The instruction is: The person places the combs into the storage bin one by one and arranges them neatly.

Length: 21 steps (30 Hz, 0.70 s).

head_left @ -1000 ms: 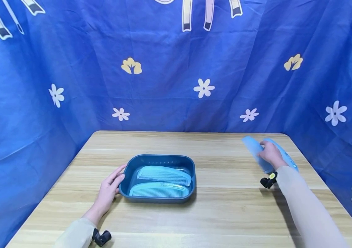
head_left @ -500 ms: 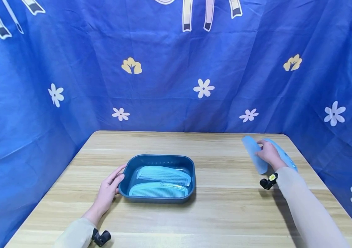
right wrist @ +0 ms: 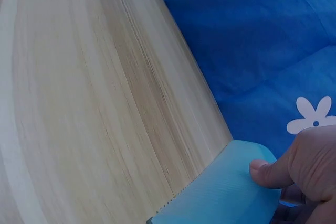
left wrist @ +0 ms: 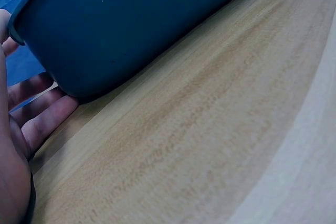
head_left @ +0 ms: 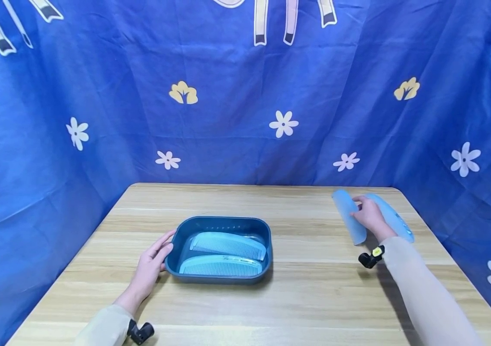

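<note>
My right hand [head_left: 371,218] pinches a light-blue comb [head_left: 346,215] near the table's far right corner; in the right wrist view the thumb [right wrist: 268,174] presses on the comb's flat side, its teeth facing the tabletop. Just right of that hand lies another light-blue comb [head_left: 394,218], partly hidden by the hand and wrist. My left hand [head_left: 150,269] holds the left end of a dark-blue basin [head_left: 219,278], thumb at the rim and fingers against the outer wall. Inside the basin lie a rear comb [head_left: 223,241] and a front comb [head_left: 221,265], roughly side by side.
The wooden table [head_left: 314,298] has a blue patterned curtain [head_left: 245,120] behind it and on both sides. A black wrist mount [head_left: 140,332] is on the left sleeve and another black mount [head_left: 371,258] on the right.
My right hand has moved slightly left with its comb, widening the gap to the comb lying on the right. The left hand and basin have stayed in place.
</note>
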### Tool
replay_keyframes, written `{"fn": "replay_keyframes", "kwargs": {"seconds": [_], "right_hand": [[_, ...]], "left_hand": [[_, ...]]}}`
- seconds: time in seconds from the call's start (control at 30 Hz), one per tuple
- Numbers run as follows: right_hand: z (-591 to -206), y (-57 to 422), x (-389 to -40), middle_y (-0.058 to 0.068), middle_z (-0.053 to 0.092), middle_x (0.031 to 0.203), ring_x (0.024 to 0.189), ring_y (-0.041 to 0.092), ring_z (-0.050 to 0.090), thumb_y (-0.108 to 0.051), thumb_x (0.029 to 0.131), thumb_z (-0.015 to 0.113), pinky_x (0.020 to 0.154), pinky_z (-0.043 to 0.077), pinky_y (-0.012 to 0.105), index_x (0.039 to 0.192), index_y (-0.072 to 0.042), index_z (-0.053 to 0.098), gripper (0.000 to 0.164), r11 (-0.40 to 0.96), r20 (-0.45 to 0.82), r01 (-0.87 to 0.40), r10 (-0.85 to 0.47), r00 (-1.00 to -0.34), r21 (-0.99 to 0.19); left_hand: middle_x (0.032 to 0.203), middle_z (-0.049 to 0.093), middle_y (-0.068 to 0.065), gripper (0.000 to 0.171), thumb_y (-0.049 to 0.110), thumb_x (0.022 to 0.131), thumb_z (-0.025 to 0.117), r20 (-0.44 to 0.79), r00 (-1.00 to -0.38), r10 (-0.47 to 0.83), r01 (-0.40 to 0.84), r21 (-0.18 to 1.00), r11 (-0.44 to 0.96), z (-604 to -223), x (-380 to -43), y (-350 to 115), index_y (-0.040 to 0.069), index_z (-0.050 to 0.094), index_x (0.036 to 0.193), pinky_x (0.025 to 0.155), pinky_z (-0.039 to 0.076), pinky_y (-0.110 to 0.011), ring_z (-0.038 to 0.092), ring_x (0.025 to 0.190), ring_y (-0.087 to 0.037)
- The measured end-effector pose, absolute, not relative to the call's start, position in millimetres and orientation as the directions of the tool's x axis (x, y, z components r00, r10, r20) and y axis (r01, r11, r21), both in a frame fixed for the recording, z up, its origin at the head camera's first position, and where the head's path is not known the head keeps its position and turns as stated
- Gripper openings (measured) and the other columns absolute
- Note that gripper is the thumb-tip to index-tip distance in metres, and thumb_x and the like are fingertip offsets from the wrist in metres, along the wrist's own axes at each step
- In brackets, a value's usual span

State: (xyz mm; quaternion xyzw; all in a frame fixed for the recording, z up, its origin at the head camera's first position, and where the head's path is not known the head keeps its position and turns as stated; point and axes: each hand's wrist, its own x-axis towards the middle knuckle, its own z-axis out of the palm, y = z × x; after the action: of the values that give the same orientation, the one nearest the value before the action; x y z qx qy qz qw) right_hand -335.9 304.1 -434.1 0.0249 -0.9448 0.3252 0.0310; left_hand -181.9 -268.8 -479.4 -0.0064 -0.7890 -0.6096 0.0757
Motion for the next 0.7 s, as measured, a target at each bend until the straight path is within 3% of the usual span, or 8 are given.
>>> {"fn": "replay_keyframes", "kwargs": {"seconds": [0.7], "right_hand": [[-429,270,-326,0.028,0.054,0.107,0.093,0.037,0.054,-0.003,0.085,0.063,0.076,0.049,0.045,0.132,0.006,0.044,0.051,0.731,0.131,-0.126,-0.050,-0.990,-0.671]], "left_hand": [[0.127,0.046,-0.018,0.049,0.040,0.097,0.046,0.116,-0.990,-0.083,0.090,0.958,0.274,-478,-184,-269,0.021,0.041,0.142,0.072,0.054,-0.027,0.057,0.095,-0.007]]}}
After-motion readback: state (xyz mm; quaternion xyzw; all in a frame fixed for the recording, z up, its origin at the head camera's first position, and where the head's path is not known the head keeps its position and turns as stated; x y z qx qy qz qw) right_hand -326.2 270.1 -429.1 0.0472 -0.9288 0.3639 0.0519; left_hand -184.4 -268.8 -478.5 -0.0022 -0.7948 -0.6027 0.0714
